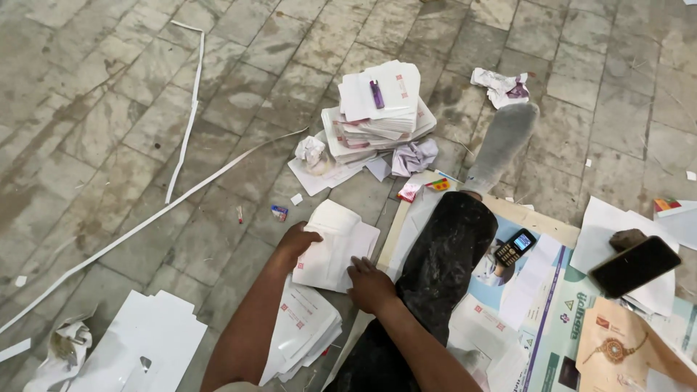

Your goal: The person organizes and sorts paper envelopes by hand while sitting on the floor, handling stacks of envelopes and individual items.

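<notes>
My left hand [296, 241] grips the left edge of a white folded paper piece [334, 243] lying on the stone floor. My right hand [369, 284] presses down on the same piece at its lower right corner. Under and below it lies a loose pile of flat white paper pieces [301, 334] with small red marks. Farther off stands a taller stack of finished white paper pieces [377, 120] with a purple lighter [377, 94] on top. My leg in dark trousers [439, 261] and grey sock [502, 141] stretches out to the right of the hands.
White paper strips [190, 116] trail across the floor at left. Crumpled paper [414, 156] lies near the stack. A small keypad phone [515, 247] and a black smartphone [634, 266] rest on printed sheets at right. More white sheets [145, 345] lie at bottom left.
</notes>
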